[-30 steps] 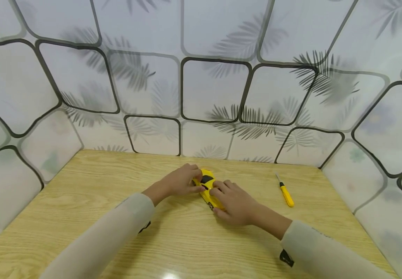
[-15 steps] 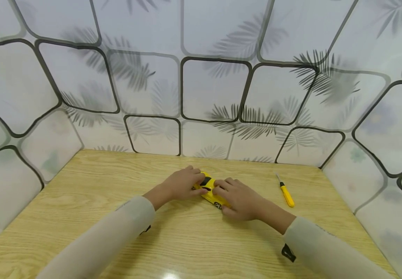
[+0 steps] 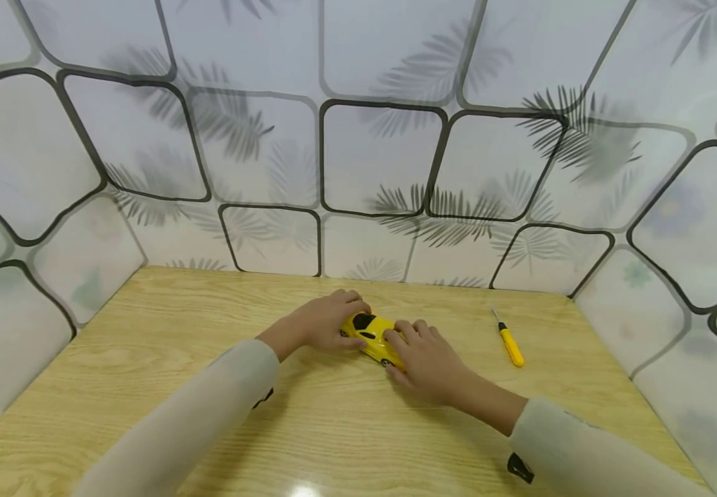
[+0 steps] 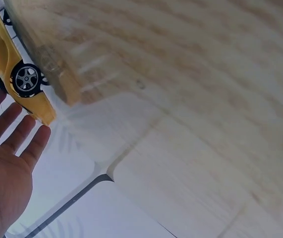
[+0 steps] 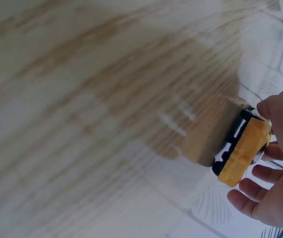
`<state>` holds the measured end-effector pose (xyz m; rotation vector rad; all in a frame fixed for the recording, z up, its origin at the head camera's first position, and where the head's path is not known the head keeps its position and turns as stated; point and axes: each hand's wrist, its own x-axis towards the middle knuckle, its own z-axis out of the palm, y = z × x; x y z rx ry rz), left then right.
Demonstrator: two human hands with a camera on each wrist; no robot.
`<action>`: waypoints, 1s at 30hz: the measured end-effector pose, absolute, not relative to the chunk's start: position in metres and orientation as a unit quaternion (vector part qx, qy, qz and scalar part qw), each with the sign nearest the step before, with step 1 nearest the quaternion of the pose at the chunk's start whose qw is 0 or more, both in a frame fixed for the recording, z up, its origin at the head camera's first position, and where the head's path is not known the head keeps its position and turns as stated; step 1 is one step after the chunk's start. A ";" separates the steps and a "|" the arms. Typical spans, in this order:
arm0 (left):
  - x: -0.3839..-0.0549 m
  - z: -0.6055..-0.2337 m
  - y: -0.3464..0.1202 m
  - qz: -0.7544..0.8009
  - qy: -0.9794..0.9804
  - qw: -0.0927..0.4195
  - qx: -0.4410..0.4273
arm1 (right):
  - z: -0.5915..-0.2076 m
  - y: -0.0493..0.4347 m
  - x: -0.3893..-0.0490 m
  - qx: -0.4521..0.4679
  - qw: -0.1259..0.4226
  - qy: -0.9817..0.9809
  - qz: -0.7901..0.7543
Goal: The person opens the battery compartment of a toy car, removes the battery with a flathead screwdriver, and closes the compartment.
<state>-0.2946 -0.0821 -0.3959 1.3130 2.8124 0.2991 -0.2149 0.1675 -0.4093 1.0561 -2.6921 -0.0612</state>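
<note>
A yellow toy car (image 3: 378,330) with dark windows and black wheels is between the two hands, set at a slant over the wooden table. Its left end is gripped by my left hand (image 3: 326,323), thumb along the near side and fingers over the far side. My right hand (image 3: 432,364) holds the other end, thumb low beside a wheel, fingers curled over the top. In the left wrist view, the wheeled side of the toy car (image 4: 7,57) shows beyond the fingers. The right wrist view shows one yellow end of the car (image 5: 244,151) with a black underside. The palms hide both ends from above.
To the right of the hands lies a screwdriver (image 3: 512,347) with a yellow handle and thin metal shaft. The wooden table (image 3: 209,407) meets patterned white panels (image 3: 371,248) at the back and sides.
The toy car has turned counterclockwise in the head view, from steep to more sideways, its near end swinging right. Both hands have kept hold of it. The screwdriver stays put.
</note>
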 end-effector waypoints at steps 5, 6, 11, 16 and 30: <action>-0.297 -0.393 -0.080 0.105 0.902 0.030 0.419 | -0.413 0.166 -0.215 0.350 0.130 -0.928 0.010; -0.297 -0.393 -0.080 0.104 0.902 0.031 0.418 | -0.414 0.166 -0.216 0.350 0.132 -0.927 0.016; -0.297 -0.395 -0.077 0.093 0.901 0.030 0.422 | -0.416 0.166 -0.219 0.352 0.130 -0.926 0.033; -0.292 -0.397 -0.073 0.056 0.911 0.033 0.408 | -0.416 0.169 -0.224 0.354 0.120 -0.926 0.050; -0.273 -0.402 -0.057 0.042 0.947 0.031 0.318 | -0.411 0.189 -0.250 0.422 0.106 -0.900 0.014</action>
